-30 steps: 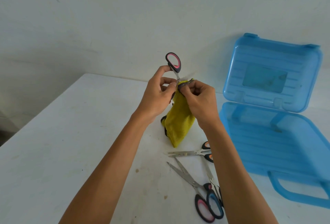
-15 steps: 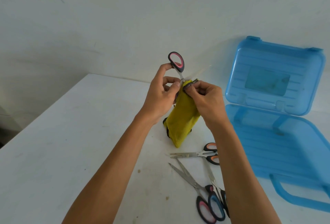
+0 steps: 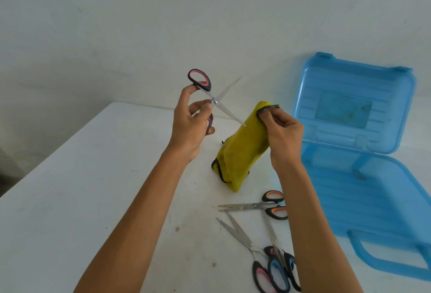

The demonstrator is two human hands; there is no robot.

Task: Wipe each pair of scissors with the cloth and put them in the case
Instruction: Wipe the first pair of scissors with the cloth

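Left hand [image 3: 189,129] is gripping one opened pair of scissors [image 3: 214,101], blade tip at the one yellow cloth [image 3: 238,152], which the right hand [image 3: 282,134] is pinching. Three more pairs [image 3: 251,206] are lying on the table [image 3: 70,199] beneath that wrist, and one open case [image 3: 349,199] is sitting just right.

Bare left forearm [image 3: 140,199] enters at 7 o'clock and runs toward 1 o'clock. The left hand [image 3: 190,127] is held high, back to camera. Its index finger reaches up to the upper loop of the scissors [image 3: 215,101]; the other fingers and thumb curl on the lower handle. Bare right forearm [image 3: 310,222] enters at 5 o'clock and runs toward 12. The right hand [image 3: 283,134] sits at 3 o'clock of the left, apart from it, fingers curled and pinching the top of the cloth [image 3: 240,152].
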